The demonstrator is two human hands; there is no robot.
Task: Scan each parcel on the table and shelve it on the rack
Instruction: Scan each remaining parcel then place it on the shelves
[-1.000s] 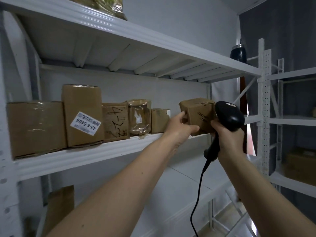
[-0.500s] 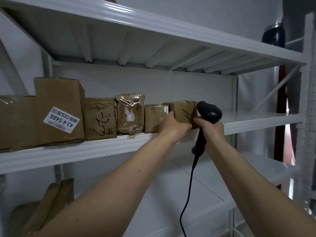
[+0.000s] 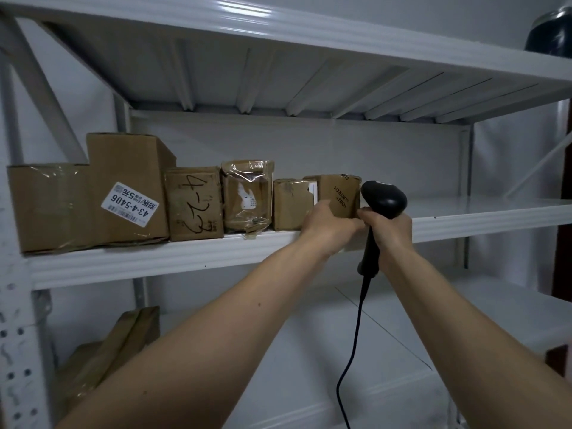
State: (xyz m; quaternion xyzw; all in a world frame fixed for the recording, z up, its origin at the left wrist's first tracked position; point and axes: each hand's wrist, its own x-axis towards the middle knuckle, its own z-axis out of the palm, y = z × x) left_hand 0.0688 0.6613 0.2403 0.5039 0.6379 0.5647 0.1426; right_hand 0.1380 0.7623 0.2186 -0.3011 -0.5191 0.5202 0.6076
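A small brown cardboard parcel (image 3: 340,193) with printed lettering stands on the white rack's middle shelf (image 3: 479,221), at the right end of a row of parcels. My left hand (image 3: 328,227) grips its lower left side. My right hand (image 3: 388,230) holds the handle of a black corded barcode scanner (image 3: 383,199) and its fingertips touch the parcel's right edge. The scanner's head sits just right of the parcel.
Left of it along the shelf stand a small taped box (image 3: 291,204), a tape-wrapped parcel (image 3: 247,196), a box with handwriting (image 3: 193,204), a tall labelled box (image 3: 130,187) and a wide box (image 3: 46,209). Cardboard (image 3: 108,351) leans on the lower shelf. A dark vessel (image 3: 551,32) sits top right.
The parcel went from held in the air in front of the shelf to standing on it beside the row. Both hands followed it in, and my view shifted left and closer.
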